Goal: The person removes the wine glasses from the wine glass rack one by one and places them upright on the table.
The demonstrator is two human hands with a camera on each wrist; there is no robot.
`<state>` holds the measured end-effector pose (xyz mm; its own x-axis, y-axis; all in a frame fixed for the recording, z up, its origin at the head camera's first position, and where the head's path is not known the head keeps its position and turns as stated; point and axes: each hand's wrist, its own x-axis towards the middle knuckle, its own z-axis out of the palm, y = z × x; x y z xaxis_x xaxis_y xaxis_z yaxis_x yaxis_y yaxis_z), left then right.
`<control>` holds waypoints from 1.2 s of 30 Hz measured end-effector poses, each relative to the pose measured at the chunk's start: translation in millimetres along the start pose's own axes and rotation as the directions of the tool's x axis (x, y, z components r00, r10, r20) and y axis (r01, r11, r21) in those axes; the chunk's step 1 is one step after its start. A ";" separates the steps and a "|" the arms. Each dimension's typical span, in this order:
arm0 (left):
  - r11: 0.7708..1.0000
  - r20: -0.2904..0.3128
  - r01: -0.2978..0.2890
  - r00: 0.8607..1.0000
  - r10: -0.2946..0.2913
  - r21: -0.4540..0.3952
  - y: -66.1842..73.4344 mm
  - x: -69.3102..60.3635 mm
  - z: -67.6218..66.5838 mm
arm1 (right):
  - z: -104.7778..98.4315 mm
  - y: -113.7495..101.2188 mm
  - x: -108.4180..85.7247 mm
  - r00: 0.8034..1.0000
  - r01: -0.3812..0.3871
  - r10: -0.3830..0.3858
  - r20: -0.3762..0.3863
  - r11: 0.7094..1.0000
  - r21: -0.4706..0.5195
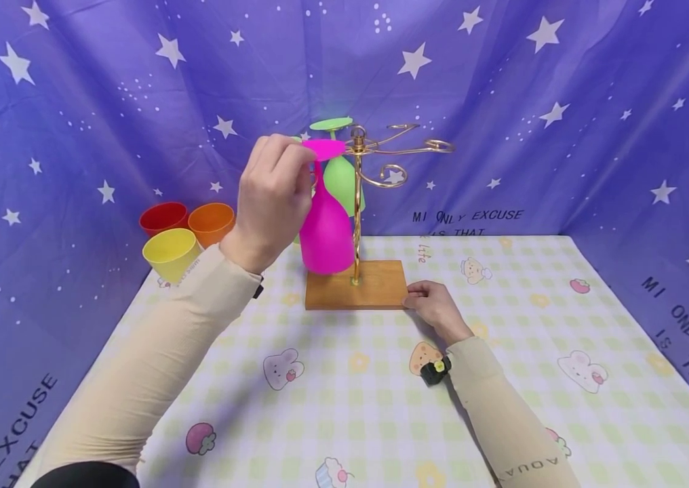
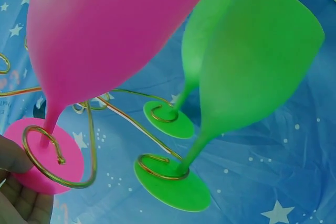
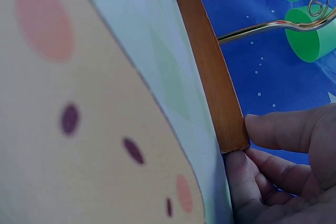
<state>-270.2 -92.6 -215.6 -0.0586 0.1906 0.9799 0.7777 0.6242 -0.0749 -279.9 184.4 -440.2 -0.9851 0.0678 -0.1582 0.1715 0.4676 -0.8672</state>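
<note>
A magenta wine glass [image 1: 327, 230] hangs upside down, its round foot [image 2: 63, 166] pinched between thumb and fingers of my left hand [image 1: 274, 196]. A curled gold hook [image 2: 93, 145] lies over that foot at the stem; whether it bears the weight I cannot tell. On other hooks of the gold glass rack [image 1: 357, 203] hang two green wine glasses, a nearer one [image 2: 257, 61] and a farther one [image 2: 197, 45], both upside down. With thumb and fingers, my right hand [image 1: 439, 308] grips the right front corner of the rack's wooden base [image 1: 375, 291].
Red [image 1: 163, 217], orange [image 1: 211, 222] and yellow [image 1: 171, 252] cups stand together at the table's back left. Several bare hooks [image 1: 439, 146] stick out on the rack's right side. A purple star-print curtain [image 1: 503, 81] surrounds the checked tablecloth [image 1: 344, 407].
</note>
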 end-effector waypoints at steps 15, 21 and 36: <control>0.998 -0.018 -0.061 0.998 0.060 -0.029 22.3 0.6 -5.5 | 0.6 -1.7 -1.2 1.000 -0.001 0.001 0.004 1.000 -0.006; 0.997 -0.028 -0.065 0.998 0.064 -0.046 29.8 -5.9 -9.7 | 0.3 -1.9 0.3 1.000 -0.007 0.007 0.008 1.000 0.000; 0.998 -0.077 -0.013 0.997 0.007 -0.069 39.7 -22.3 -21.1 | 0.3 -0.5 1.5 1.000 -0.002 0.002 0.005 1.000 -0.003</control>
<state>-224.8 -88.1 -236.5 -0.0044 0.1361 0.9907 0.8197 0.5679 -0.0743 -281.5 184.0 -440.2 -0.9847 0.0644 -0.1619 0.1731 0.4699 -0.8656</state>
